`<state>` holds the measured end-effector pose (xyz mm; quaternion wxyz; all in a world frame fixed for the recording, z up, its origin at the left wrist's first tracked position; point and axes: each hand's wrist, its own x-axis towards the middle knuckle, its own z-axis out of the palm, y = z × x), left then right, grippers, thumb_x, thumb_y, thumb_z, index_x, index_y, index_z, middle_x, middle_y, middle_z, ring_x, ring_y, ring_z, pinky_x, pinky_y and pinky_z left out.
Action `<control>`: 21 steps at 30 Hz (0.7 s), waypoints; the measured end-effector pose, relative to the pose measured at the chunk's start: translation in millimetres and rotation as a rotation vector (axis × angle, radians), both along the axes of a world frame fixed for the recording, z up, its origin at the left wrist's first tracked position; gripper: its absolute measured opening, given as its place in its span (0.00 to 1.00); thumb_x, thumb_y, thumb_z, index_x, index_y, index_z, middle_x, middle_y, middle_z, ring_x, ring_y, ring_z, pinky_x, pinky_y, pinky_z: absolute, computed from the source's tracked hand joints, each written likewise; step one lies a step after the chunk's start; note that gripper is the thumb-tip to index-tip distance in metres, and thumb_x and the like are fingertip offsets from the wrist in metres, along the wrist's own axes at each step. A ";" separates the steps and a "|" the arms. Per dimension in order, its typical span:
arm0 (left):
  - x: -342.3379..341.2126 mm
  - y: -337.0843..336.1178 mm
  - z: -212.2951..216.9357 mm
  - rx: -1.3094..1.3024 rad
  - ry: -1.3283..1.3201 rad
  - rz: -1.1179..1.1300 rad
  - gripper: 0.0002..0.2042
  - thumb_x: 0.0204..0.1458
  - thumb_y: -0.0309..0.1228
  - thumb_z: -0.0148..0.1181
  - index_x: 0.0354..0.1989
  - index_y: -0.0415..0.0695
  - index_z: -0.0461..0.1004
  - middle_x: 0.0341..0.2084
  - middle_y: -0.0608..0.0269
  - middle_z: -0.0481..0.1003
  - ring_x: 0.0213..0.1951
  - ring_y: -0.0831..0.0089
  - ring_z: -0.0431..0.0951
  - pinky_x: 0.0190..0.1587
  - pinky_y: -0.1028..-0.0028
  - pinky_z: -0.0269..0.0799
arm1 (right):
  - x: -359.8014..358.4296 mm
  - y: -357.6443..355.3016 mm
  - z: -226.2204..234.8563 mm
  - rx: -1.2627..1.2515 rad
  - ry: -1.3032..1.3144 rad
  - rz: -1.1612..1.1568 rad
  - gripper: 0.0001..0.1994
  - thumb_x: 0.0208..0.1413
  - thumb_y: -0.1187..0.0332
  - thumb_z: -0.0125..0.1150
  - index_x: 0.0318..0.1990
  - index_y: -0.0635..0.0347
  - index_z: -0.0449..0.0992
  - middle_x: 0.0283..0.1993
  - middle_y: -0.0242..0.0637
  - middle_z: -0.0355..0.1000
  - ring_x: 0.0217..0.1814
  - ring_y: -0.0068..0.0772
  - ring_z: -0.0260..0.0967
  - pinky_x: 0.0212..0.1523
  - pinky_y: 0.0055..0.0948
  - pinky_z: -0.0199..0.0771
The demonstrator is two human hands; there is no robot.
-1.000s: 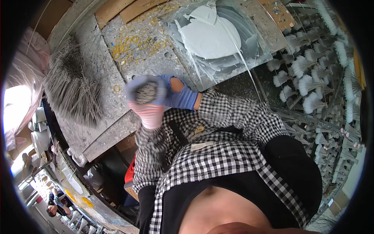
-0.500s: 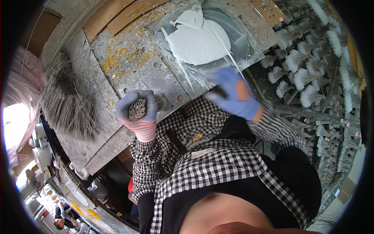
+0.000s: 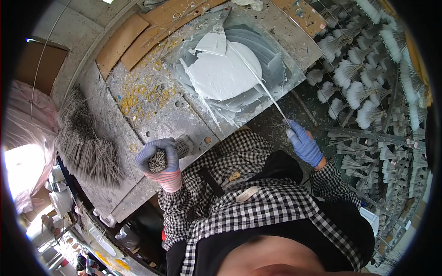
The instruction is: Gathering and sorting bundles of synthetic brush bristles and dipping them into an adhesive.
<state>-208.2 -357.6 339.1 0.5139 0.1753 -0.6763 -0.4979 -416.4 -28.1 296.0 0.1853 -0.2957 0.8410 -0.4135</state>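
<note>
Only label I can see: pale cloth tag (image 3: 247,193) on the black-and-white checked apron (image 3: 271,202), any print too small to read. Left hand (image 3: 171,162), knit glove with blue-grey fingers and pink striped cuff, curls fingers round a bundle (image 3: 157,162) of grey filament; crinkled, tight-packed end faces up, straight strands fan out on the far side, over the near edge of the spattered table (image 3: 156,122). Right hand (image 3: 305,146), blue glove, fingers pressed together, pinches the lower end of a thin, white-smeared stick (image 3: 271,99) against the thumb. Stick's upper end lies in smooth white paste (image 3: 225,76), a thick rounded puddle on a glassy sheet (image 3: 294,76). Thin yellow rings (image 3: 151,95) scattered left of that. Heap of stiff grey strands (image 3: 94,147) at table's left; white-tipped, fan-shaped tufts (image 3: 347,76) racked at far right.
</note>
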 end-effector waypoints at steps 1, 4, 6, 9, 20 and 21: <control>-1.7 -0.3 0.1 -0.006 0.000 0.002 0.23 0.48 0.13 0.63 0.48 0.47 0.61 0.31 0.56 0.76 0.33 0.67 0.79 0.42 0.64 0.79 | -1.2 3.1 -2.4 -0.001 -0.002 -0.004 0.16 0.69 0.62 0.49 0.55 0.63 0.75 0.30 0.34 0.72 0.27 0.24 0.62 0.31 0.28 0.66; -2.6 -1.0 1.9 -0.022 -0.010 0.010 0.23 0.48 0.12 0.62 0.48 0.48 0.61 0.31 0.56 0.76 0.33 0.67 0.79 0.42 0.63 0.80 | -1.9 6.1 2.2 0.085 -0.254 -0.038 0.16 0.69 0.64 0.47 0.56 0.62 0.74 0.29 0.41 0.73 0.26 0.32 0.68 0.31 0.31 0.68; -1.6 -1.8 2.3 -0.023 -0.010 0.007 0.23 0.48 0.12 0.62 0.48 0.48 0.61 0.30 0.56 0.76 0.33 0.67 0.79 0.42 0.63 0.80 | 1.6 -3.0 22.0 0.214 -0.058 -0.040 0.15 0.69 0.65 0.47 0.56 0.61 0.74 0.27 0.46 0.73 0.25 0.37 0.70 0.31 0.34 0.70; -1.8 -2.6 1.0 -0.019 -0.001 -0.004 0.23 0.49 0.12 0.63 0.49 0.48 0.61 0.30 0.56 0.76 0.33 0.67 0.79 0.41 0.63 0.80 | 3.1 -0.7 27.9 0.156 0.043 -0.051 0.15 0.69 0.66 0.48 0.56 0.61 0.74 0.25 0.46 0.72 0.24 0.36 0.70 0.29 0.34 0.70; 0.5 -4.7 -1.5 -0.026 -0.007 0.000 0.24 0.48 0.13 0.64 0.49 0.49 0.61 0.30 0.56 0.76 0.33 0.67 0.79 0.42 0.63 0.80 | 9.9 28.4 2.7 0.243 0.145 -0.064 0.14 0.66 0.70 0.52 0.57 0.62 0.74 0.22 0.43 0.71 0.19 0.33 0.66 0.25 0.32 0.68; 1.0 -4.6 -1.3 -0.025 -0.011 0.004 0.24 0.48 0.13 0.64 0.49 0.49 0.61 0.30 0.56 0.76 0.33 0.67 0.79 0.42 0.63 0.80 | 14.1 27.5 4.7 0.283 0.083 -0.068 0.14 0.66 0.70 0.52 0.57 0.62 0.74 0.22 0.42 0.70 0.19 0.32 0.66 0.25 0.31 0.68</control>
